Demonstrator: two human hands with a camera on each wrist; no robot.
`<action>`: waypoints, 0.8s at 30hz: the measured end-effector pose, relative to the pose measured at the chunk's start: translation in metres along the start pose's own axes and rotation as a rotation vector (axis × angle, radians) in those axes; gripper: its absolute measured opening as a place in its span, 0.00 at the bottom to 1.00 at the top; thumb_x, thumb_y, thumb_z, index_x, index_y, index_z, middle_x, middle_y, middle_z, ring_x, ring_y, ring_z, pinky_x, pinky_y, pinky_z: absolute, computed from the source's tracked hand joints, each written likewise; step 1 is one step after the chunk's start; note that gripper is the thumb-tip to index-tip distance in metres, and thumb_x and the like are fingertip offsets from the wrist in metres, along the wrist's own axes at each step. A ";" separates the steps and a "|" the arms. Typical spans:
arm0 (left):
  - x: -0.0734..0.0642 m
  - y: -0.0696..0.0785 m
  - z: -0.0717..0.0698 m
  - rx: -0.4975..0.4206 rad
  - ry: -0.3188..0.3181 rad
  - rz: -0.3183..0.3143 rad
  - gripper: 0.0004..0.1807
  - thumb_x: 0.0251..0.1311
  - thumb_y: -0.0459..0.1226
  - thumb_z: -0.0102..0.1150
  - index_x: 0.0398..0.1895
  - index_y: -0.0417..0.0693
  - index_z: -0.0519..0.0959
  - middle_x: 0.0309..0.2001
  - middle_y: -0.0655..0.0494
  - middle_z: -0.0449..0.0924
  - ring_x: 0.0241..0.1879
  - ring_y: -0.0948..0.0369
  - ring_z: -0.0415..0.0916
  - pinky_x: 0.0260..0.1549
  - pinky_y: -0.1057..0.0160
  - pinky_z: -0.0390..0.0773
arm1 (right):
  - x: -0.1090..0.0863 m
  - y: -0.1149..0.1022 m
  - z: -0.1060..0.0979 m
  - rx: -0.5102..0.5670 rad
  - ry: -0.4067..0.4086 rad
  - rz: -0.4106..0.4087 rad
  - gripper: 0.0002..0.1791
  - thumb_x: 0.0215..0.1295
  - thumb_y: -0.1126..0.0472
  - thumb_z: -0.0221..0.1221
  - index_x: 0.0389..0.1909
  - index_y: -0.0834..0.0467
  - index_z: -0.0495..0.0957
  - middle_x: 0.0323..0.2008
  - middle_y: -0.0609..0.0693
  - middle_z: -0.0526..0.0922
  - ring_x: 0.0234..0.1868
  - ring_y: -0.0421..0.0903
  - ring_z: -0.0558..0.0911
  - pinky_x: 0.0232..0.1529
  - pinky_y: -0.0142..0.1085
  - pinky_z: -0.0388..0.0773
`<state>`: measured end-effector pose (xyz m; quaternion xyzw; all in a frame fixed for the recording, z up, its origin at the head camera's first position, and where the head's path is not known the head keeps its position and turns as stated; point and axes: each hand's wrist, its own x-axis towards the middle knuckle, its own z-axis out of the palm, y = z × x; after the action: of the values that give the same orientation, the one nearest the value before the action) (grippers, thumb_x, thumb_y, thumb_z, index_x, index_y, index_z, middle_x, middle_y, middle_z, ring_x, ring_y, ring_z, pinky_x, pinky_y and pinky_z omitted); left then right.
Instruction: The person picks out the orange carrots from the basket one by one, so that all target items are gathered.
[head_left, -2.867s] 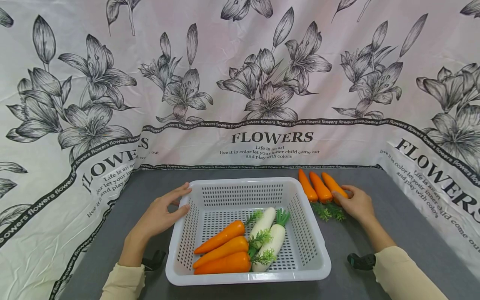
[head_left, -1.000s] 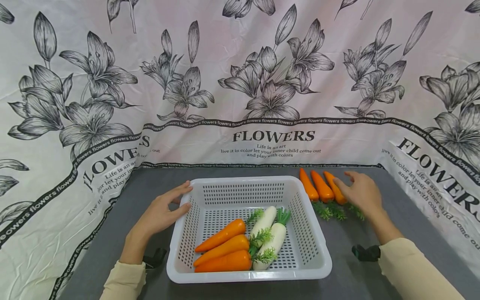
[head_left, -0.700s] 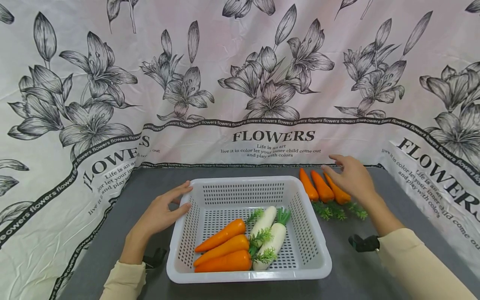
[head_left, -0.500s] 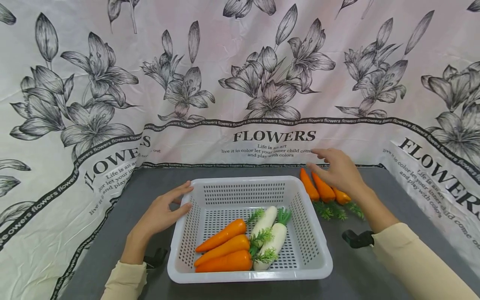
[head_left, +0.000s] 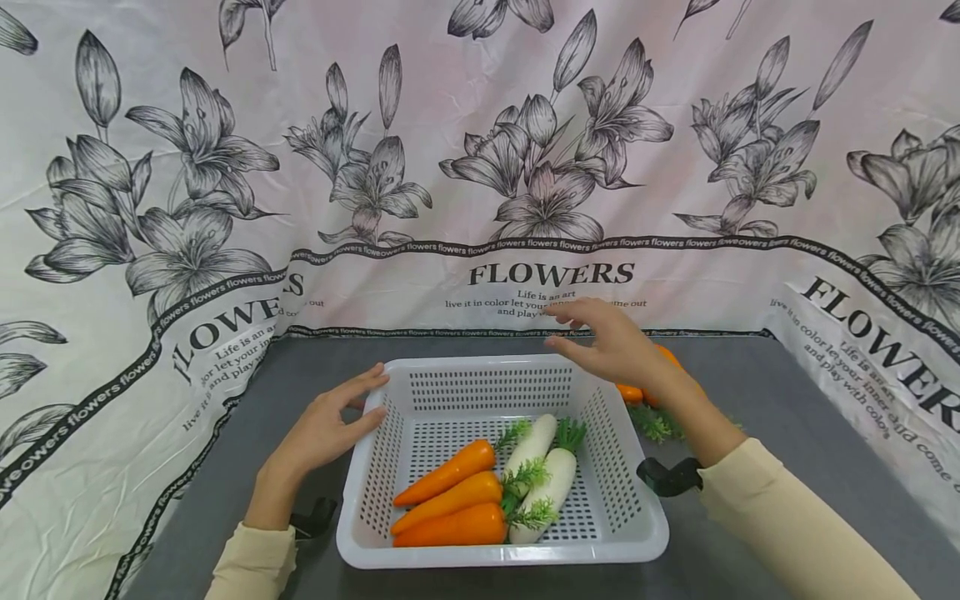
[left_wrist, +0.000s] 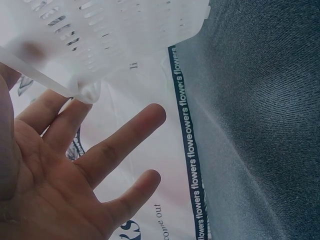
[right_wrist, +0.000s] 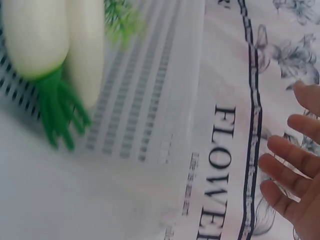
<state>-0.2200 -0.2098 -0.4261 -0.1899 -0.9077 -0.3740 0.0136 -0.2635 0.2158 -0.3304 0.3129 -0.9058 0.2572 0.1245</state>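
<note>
In the head view my left hand [head_left: 322, 429] rests at the left rim of a white plastic basket [head_left: 352, 500], thumb and forefinger touching it. The left wrist view shows two fingertips of this hand reaching over the rim while the other two stretch out straight. My right hand [head_left: 611, 346] is in the air over the basket's back right corner, fingers spread, holding nothing. Inside the basket lie three orange carrots [head_left: 450, 492] with leafy tops and two white radishes [head_left: 551, 483]. The radishes also appear close up in the right wrist view.
More orange carrots [head_left: 628, 393] lie on the grey tabletop [head_left: 757, 400] right of the basket, largely hidden behind my right hand and forearm; their leafy tops [head_left: 654, 423] show. A flower-printed curtain [head_left: 420, 292] encloses the table at the back and sides.
My right hand has let go of the rightmost carrot beside the basket, risen and swept left to above the basket's back rim. My left hand has stayed on the rim.
</note>
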 end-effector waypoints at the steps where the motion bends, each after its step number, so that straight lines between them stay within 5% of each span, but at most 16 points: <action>1: 0.000 0.000 0.000 -0.001 0.000 0.001 0.31 0.70 0.50 0.60 0.75 0.56 0.70 0.80 0.59 0.58 0.52 0.53 0.79 0.34 0.67 0.82 | 0.002 -0.003 0.003 0.021 -0.009 -0.014 0.26 0.69 0.56 0.65 0.66 0.57 0.77 0.62 0.56 0.82 0.53 0.53 0.81 0.54 0.51 0.79; 12: 0.000 0.001 -0.001 -0.008 0.000 0.009 0.31 0.69 0.49 0.61 0.74 0.54 0.70 0.80 0.58 0.59 0.51 0.53 0.79 0.33 0.67 0.83 | 0.016 -0.026 0.049 0.147 -0.174 -0.129 0.23 0.68 0.54 0.65 0.62 0.56 0.80 0.52 0.51 0.86 0.47 0.50 0.83 0.50 0.46 0.82; 24: 0.000 -0.002 -0.001 -0.021 -0.007 0.002 0.31 0.70 0.49 0.61 0.74 0.55 0.70 0.80 0.58 0.58 0.52 0.52 0.79 0.33 0.67 0.83 | 0.023 -0.036 0.092 0.275 -0.489 -0.158 0.25 0.68 0.54 0.66 0.65 0.54 0.79 0.62 0.53 0.83 0.58 0.54 0.83 0.60 0.48 0.80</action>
<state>-0.2211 -0.2112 -0.4267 -0.1920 -0.9036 -0.3827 0.0090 -0.2649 0.1300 -0.3844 0.4490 -0.8384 0.2841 -0.1215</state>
